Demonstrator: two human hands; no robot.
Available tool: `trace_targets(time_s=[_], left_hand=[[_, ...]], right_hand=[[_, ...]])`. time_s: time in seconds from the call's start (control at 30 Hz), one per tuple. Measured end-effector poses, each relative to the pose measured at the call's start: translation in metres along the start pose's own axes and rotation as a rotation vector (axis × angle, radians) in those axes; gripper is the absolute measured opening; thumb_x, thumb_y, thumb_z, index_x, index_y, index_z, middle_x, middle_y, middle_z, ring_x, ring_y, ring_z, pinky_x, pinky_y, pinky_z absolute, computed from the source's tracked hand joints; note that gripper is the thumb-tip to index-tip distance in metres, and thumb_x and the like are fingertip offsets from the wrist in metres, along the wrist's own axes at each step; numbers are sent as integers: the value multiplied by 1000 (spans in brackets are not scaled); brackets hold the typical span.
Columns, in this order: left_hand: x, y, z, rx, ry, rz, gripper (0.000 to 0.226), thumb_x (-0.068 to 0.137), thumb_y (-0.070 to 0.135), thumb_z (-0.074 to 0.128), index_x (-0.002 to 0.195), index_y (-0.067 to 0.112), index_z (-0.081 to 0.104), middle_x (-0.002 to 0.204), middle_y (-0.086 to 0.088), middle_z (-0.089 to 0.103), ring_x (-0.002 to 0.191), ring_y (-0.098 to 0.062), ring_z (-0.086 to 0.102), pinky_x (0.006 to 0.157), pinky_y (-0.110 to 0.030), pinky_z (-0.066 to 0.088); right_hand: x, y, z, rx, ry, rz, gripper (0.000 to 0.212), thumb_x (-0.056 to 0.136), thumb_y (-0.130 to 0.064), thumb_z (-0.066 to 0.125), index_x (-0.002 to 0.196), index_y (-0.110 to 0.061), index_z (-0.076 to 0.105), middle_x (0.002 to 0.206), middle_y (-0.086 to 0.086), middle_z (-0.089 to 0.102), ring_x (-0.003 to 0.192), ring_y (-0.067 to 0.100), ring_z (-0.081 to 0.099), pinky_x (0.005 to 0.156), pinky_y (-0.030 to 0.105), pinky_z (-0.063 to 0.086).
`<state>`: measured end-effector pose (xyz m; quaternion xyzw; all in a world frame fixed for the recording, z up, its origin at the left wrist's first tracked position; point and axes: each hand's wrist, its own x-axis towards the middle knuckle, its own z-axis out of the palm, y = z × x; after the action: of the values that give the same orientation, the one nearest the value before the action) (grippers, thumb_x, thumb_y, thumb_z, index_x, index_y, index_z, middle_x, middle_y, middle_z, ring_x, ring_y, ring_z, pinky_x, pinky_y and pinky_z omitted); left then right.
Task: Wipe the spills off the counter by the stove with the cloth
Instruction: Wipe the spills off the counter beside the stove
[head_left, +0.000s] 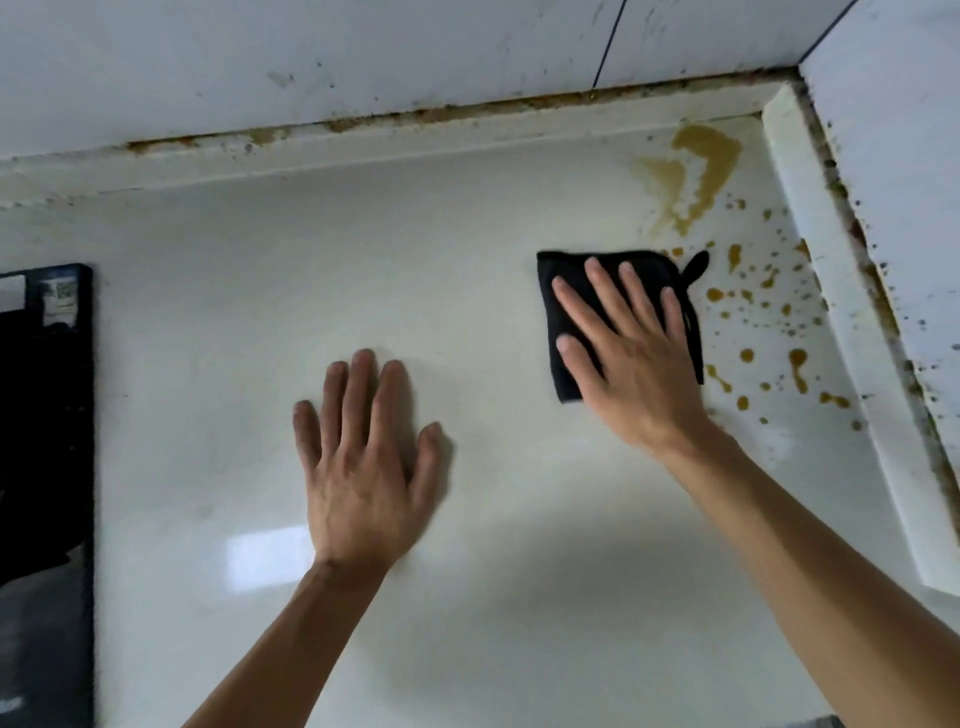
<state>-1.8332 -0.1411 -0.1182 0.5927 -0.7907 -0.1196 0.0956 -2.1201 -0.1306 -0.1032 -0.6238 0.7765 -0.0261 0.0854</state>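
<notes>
A black folded cloth (566, 283) lies on the cream counter (260, 312), right of centre. My right hand (628, 353) presses flat on it with straight, spread fingers. A brown smear (701, 166) sits in the far right corner, just beyond the cloth. Brown drops and splashes (753, 332) are scattered to the right of the cloth, up to the raised edge. My left hand (363, 467) rests flat on bare counter, left of the cloth, fingers straight. The black stove top (47, 415) shows at the left edge.
White wall tiles (363, 62) rise behind the counter, with grimy brown residue along the back joint (441, 111). A raised white lip (831, 291) and a speckled side wall (909, 182) close off the right side.
</notes>
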Motion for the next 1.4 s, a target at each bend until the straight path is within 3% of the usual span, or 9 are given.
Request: trace_targets(time_s=[0.13, 0.37, 0.5, 0.63, 0.77, 0.9, 1.03, 1.17, 1.4], left_hand=[[2, 1, 0, 7, 23, 9, 69, 99, 53, 46, 160, 23, 38, 173, -3, 30, 164, -29, 20, 128, -63, 18], [3, -2, 4, 20, 79, 38, 64, 96, 52, 48, 154, 25, 40, 167, 1, 33, 160, -24, 24, 126, -54, 16], [5, 0, 4, 23, 75, 35, 63, 95, 52, 49, 152, 26, 39, 166, 3, 34, 159, -23, 25, 125, -52, 17], [3, 2, 1, 9, 67, 35, 63, 96, 50, 48, 152, 24, 41, 166, 0, 35, 159, -24, 25, 126, -51, 16], [1, 8, -5, -4, 55, 27, 64, 98, 48, 47, 154, 18, 43, 168, -7, 36, 160, -29, 26, 127, -54, 17], [2, 6, -5, -6, 46, 44, 62, 98, 47, 47, 152, 19, 43, 167, -7, 36, 159, -30, 26, 125, -58, 20], [0, 7, -5, -22, 40, 40, 59, 98, 46, 49, 150, 20, 44, 166, -7, 36, 159, -31, 26, 125, -59, 20], [0, 7, -7, -18, 42, 55, 55, 98, 46, 48, 146, 18, 46, 163, -7, 39, 157, -31, 28, 123, -58, 22], [-1, 8, -9, -41, 48, 64, 54, 98, 46, 48, 145, 18, 46, 161, -7, 38, 157, -28, 26, 123, -54, 19]], right_hand=[[25, -24, 0, 40, 45, 157, 59, 109, -52, 30, 166, -40, 23, 178, -2, 15, 165, 27, 10, 131, 58, 8], [-84, -2, 13, 26, 15, -43, 59, 108, -55, 34, 165, -42, 27, 177, -7, 15, 165, 21, 9, 132, 51, 7], [-73, 38, -1, 5, -1, 110, 60, 108, -56, 27, 166, -42, 22, 178, -5, 14, 165, 24, 9, 131, 56, 11], [-41, 16, -1, 22, 31, 254, 61, 108, -54, 25, 167, -40, 20, 178, -1, 13, 165, 28, 8, 131, 58, 7], [-90, -4, 14, 11, 65, 99, 59, 109, -53, 32, 166, -38, 29, 177, -1, 19, 164, 28, 14, 131, 57, 12], [-155, 25, 16, 13, -22, 5, 59, 109, -55, 32, 166, -44, 22, 178, -9, 11, 165, 20, 6, 132, 52, 8], [-141, 63, 0, 6, -28, 168, 60, 108, -55, 27, 166, -42, 23, 178, -5, 13, 165, 24, 7, 131, 55, 9], [-101, 34, 1, -2, 22, 357, 61, 109, -53, 26, 167, -39, 20, 178, -2, 12, 165, 28, 8, 131, 58, 6], [-180, 23, 18, 9, 0, 40, 58, 109, -55, 33, 165, -42, 27, 177, -7, 17, 165, 22, 11, 131, 54, 12]])
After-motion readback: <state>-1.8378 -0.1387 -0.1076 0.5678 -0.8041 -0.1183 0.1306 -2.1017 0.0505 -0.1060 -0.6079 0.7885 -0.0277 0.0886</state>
